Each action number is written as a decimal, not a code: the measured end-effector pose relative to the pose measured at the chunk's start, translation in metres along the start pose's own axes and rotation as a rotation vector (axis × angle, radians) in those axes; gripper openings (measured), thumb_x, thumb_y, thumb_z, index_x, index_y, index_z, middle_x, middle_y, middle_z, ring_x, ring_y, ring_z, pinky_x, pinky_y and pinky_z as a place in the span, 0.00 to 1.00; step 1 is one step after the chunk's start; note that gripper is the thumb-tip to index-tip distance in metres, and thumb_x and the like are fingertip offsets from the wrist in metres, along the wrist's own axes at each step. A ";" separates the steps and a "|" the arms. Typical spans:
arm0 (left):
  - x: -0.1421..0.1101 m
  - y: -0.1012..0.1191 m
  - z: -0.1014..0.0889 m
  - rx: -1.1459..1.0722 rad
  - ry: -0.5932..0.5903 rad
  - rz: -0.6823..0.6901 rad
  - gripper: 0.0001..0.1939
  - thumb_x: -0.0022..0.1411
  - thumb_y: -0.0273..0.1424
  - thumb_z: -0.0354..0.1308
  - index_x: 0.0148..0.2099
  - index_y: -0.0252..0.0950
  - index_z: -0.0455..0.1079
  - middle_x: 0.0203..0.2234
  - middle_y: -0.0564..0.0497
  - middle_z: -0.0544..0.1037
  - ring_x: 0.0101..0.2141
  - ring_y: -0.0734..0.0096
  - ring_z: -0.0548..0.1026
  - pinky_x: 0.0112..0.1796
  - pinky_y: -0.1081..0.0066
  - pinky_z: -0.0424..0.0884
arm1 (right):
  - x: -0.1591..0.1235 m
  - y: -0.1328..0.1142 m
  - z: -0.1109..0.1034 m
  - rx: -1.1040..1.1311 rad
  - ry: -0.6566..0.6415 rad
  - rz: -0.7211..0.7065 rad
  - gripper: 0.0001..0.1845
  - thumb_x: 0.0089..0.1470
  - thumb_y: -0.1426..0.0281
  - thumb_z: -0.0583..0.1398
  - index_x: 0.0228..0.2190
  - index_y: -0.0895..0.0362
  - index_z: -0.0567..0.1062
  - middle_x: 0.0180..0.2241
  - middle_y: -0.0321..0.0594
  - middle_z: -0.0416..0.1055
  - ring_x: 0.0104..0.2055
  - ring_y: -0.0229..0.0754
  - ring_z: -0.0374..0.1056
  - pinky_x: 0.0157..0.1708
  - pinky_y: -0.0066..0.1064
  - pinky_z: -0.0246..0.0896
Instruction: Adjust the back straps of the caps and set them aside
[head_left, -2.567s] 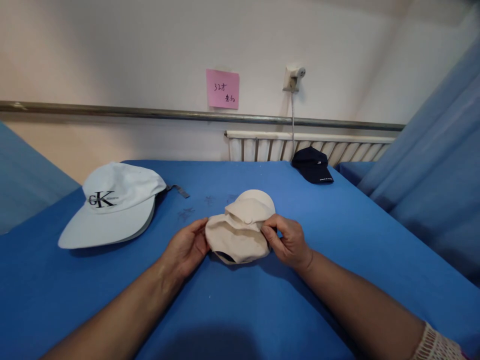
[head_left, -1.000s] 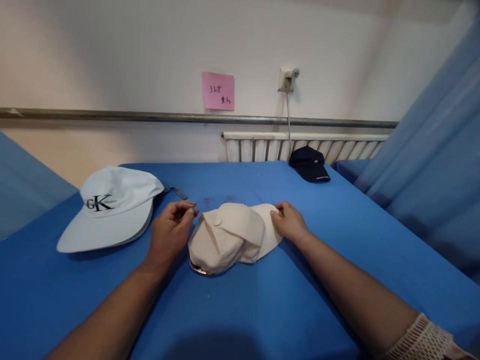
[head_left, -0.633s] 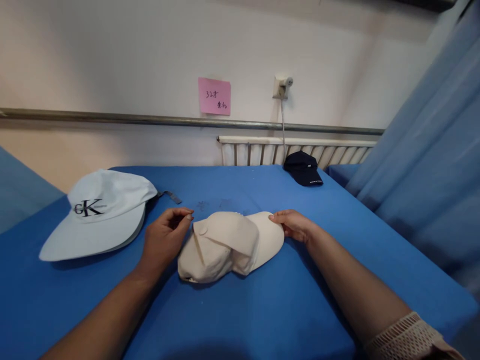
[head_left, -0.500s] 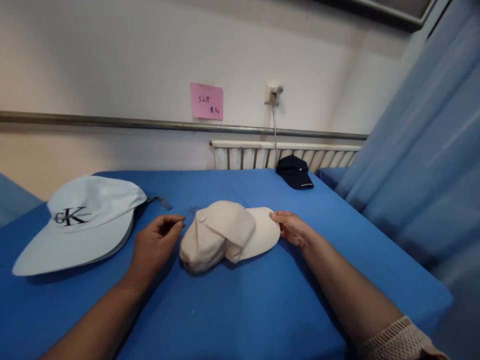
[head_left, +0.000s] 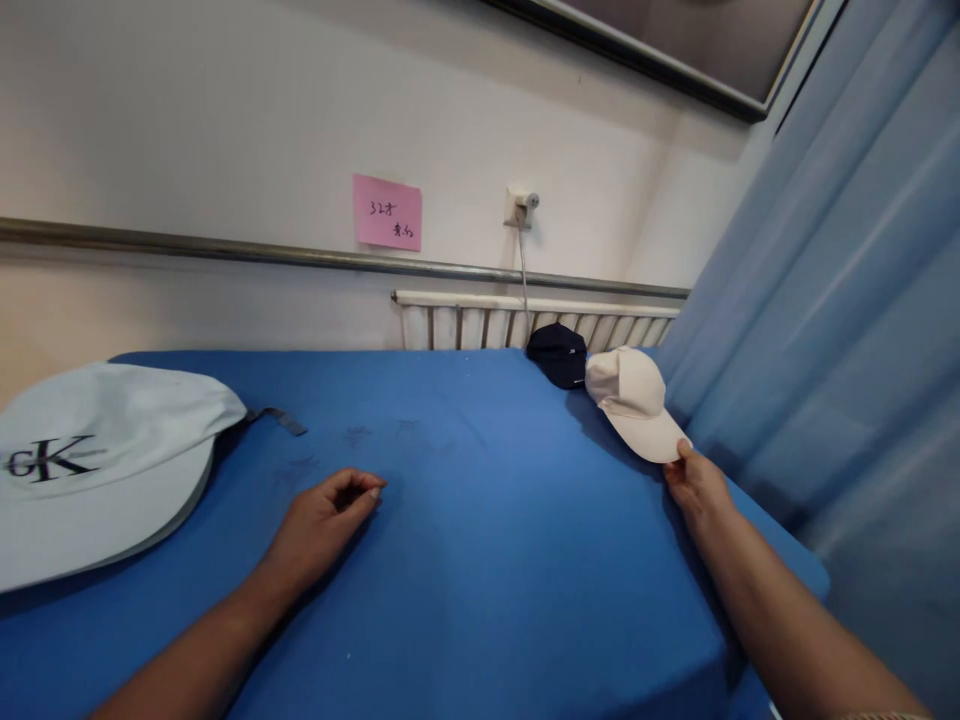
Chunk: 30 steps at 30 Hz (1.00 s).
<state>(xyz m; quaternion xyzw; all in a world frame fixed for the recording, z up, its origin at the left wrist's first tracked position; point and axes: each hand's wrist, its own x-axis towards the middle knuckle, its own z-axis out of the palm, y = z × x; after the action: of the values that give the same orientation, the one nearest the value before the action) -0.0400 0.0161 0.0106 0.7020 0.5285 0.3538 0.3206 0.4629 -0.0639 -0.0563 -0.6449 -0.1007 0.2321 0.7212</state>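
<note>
My right hand (head_left: 697,485) pinches the brim of a cream baseball cap (head_left: 631,395) over the right side of the blue-covered table (head_left: 465,560). The cap's crown points up and away from me, beside a navy cap (head_left: 559,354) that it partly overlaps in view. My left hand (head_left: 322,525) rests low over the middle left of the table. Its thumb and fingertips meet, with nothing visible between them. A big pale-blue cap (head_left: 120,425) with black letters lies at the left, cut off by the picture edge, its grey strap trailing to the right.
Behind the table run a metal rail (head_left: 292,257) and a white radiator (head_left: 465,325). A cord hangs from a wall socket (head_left: 520,208). A pink note (head_left: 388,212) is stuck on the wall. Blue curtain (head_left: 847,300) falls along the right edge.
My right hand has carried the cream cap from the middle to the far right, near the navy cap. The left hand has let go of it. The view has turned right.
</note>
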 end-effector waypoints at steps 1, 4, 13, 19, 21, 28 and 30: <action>0.001 -0.002 0.000 0.007 -0.018 0.001 0.14 0.48 0.44 0.60 0.31 0.40 0.74 0.29 0.50 0.81 0.32 0.60 0.78 0.34 0.66 0.73 | 0.004 0.002 -0.003 0.009 0.037 0.024 0.08 0.57 0.73 0.56 0.40 0.57 0.69 0.33 0.38 0.74 0.25 0.36 0.69 0.17 0.22 0.62; 0.002 -0.008 0.000 0.053 -0.064 -0.003 0.15 0.51 0.46 0.59 0.32 0.40 0.74 0.30 0.51 0.80 0.32 0.60 0.78 0.34 0.67 0.73 | 0.009 0.008 -0.005 0.044 0.106 0.088 0.06 0.56 0.75 0.56 0.37 0.57 0.69 0.31 0.37 0.73 0.22 0.34 0.67 0.15 0.20 0.60; 0.000 -0.002 0.001 0.084 -0.141 0.034 0.14 0.51 0.46 0.57 0.32 0.41 0.74 0.28 0.51 0.80 0.31 0.59 0.77 0.33 0.67 0.72 | 0.012 0.004 0.000 0.070 0.021 0.094 0.02 0.54 0.73 0.59 0.32 0.56 0.70 0.29 0.35 0.73 0.24 0.35 0.68 0.18 0.21 0.65; -0.001 -0.002 0.001 0.105 -0.208 0.047 0.15 0.53 0.46 0.56 0.32 0.40 0.74 0.28 0.51 0.80 0.31 0.61 0.77 0.34 0.68 0.71 | 0.014 0.009 0.008 0.003 0.086 0.116 0.06 0.50 0.75 0.63 0.27 0.57 0.68 0.25 0.36 0.70 0.22 0.37 0.68 0.17 0.23 0.65; -0.002 -0.002 0.001 0.116 -0.228 0.051 0.15 0.54 0.45 0.55 0.32 0.40 0.74 0.28 0.51 0.80 0.31 0.61 0.77 0.34 0.68 0.71 | 0.013 0.012 0.011 -0.009 0.126 0.112 0.07 0.49 0.76 0.63 0.27 0.57 0.68 0.25 0.37 0.70 0.23 0.37 0.69 0.18 0.23 0.66; -0.004 0.000 -0.001 0.146 -0.292 0.069 0.14 0.56 0.45 0.54 0.33 0.41 0.73 0.28 0.52 0.79 0.31 0.61 0.76 0.33 0.69 0.70 | 0.009 0.016 0.004 -0.024 0.283 0.026 0.09 0.48 0.75 0.62 0.34 0.58 0.70 0.27 0.38 0.72 0.23 0.38 0.69 0.18 0.24 0.66; -0.004 0.000 -0.001 0.147 -0.303 0.072 0.14 0.56 0.44 0.54 0.33 0.41 0.73 0.29 0.51 0.80 0.31 0.61 0.76 0.34 0.69 0.69 | 0.009 0.015 0.001 -0.032 0.309 0.009 0.13 0.47 0.75 0.62 0.37 0.59 0.70 0.27 0.36 0.71 0.20 0.35 0.67 0.17 0.24 0.66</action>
<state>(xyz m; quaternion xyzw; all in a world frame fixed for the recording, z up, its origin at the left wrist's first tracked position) -0.0413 0.0125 0.0104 0.7872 0.4730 0.2156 0.3317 0.4674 -0.0580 -0.0724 -0.6847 0.0107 0.1315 0.7167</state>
